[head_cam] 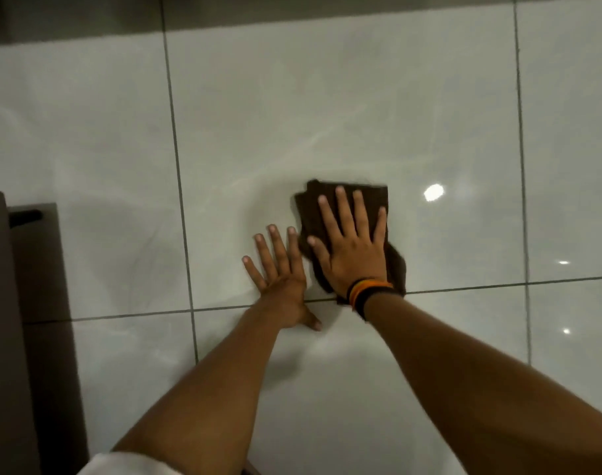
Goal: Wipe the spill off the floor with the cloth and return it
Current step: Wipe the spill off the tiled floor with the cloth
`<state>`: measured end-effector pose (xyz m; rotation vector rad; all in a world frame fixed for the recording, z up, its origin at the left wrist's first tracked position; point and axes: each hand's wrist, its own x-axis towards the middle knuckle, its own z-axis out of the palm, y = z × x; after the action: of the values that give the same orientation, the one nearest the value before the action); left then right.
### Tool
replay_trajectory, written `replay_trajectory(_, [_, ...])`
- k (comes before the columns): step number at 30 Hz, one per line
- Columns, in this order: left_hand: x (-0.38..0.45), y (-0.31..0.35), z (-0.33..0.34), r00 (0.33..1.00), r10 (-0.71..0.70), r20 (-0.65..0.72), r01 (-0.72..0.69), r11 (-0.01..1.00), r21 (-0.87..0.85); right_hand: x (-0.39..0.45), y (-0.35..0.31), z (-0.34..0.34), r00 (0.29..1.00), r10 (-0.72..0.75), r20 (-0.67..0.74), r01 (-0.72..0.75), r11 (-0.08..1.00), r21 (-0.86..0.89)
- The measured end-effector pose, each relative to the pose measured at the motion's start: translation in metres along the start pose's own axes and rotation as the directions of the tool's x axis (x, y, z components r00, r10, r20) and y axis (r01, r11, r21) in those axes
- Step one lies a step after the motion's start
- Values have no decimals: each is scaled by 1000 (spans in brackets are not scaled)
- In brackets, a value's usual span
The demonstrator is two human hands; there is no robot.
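A dark brown cloth (313, 204) lies flat on the glossy white tiled floor (327, 114), folded into a rough square. My right hand (351, 245), with striped bands on its wrist, presses flat on the cloth, fingers spread. My left hand (279, 272) rests palm-down on the bare tile just left of the cloth, fingers apart and holding nothing. Faint wet smears (292, 159) curve across the tile beyond the cloth.
A dark brown piece of furniture (5, 303) stands at the left edge, beside a grey panel (42, 262) with a black handle. A dark band (292, 8) runs along the top. Grout lines cross the tiles, and ceiling lights reflect at the right.
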<state>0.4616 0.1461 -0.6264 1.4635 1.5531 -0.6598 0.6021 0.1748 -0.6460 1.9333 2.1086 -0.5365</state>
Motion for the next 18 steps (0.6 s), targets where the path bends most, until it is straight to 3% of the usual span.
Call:
replay_trajectory(2, [-7, 0, -9, 1000, 8, 16, -8, 1000, 7, -31, 6, -1, 991, 99, 95, -109, 989, 103])
replay_trajectory(4, [-13, 1, -18, 998, 35, 43, -35, 999, -12, -42, 11, -14, 975, 161, 150, -203, 923, 326])
replay_trajectory(5, [-16, 3, -23, 999, 44, 32, -42, 997, -69, -47, 16, -21, 968, 220, 117, -249, 847, 470])
replay_trajectory(7, [-24, 10, -27, 989, 29, -148, -66, 965, -254, -59, 27, -31, 894, 446, 36, -357, 662, 660])
replay_trajectory(9, [-32, 24, -25, 956, -35, -292, -113, 873, -475, -74, 34, -34, 766, 609, 204, -557, 472, 684])
replay_trajectory(11, [-34, 39, -20, 970, -104, -221, -71, 748, -660, -83, 34, -28, 711, 611, 349, -667, 428, 610])
replay_trajectory(13, [-26, 53, -15, 982, -140, -127, 2, 681, -733, -80, 32, -23, 721, 590, 363, -667, 450, 593])
replay_trajectory(18, [-26, 62, -17, 985, -168, -29, 80, 608, -790, -86, 33, -29, 668, 476, 572, -685, 91, 723])
